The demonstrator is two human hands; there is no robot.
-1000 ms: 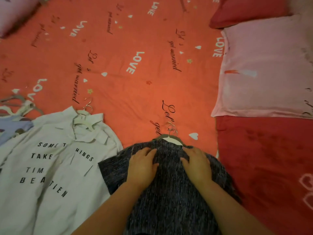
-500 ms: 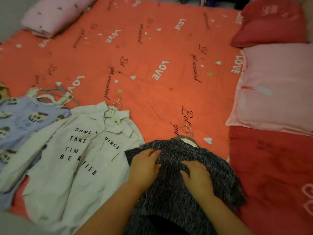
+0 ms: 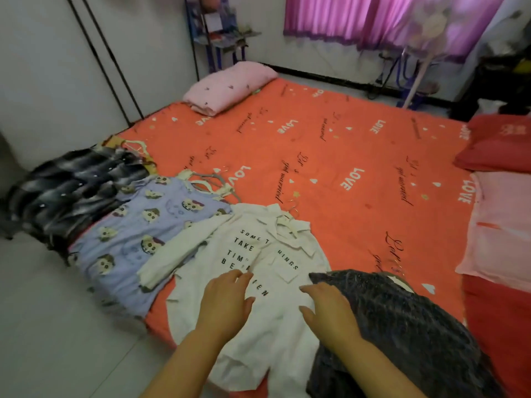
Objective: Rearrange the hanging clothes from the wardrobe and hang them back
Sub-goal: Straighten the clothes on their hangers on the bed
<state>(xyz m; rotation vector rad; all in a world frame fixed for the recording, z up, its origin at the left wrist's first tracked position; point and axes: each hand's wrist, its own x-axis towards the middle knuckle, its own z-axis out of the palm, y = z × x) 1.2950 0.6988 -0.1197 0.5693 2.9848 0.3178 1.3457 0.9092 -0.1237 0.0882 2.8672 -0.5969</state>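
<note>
Several garments on hangers lie in a row along the near edge of the orange bed [image 3: 330, 168]. A white shirt with black lettering [image 3: 275, 334] is in the middle, its hanger [image 3: 288, 216] at the collar. My left hand [image 3: 225, 303] lies flat on its front with fingers straight. My right hand [image 3: 330, 311] is spread over the shirt's right side, beside the edge of a dark speckled grey top [image 3: 408, 334]. To the left lie a lilac cartoon-print garment [image 3: 135, 234] and a dark plaid one [image 3: 66, 188].
A folded pink blanket [image 3: 230, 86] lies at the bed's far corner. Red and pink pillows [image 3: 502, 219] line the right side. A black rail frame [image 3: 106, 58] stands against the left wall. Pink curtains [image 3: 373, 21] and a fan stand [image 3: 416, 79] are behind the bed.
Both hands left the dark speckled top and moved left onto the white lettered shirt. The view lifted and swung left, showing the whole bed and room.
</note>
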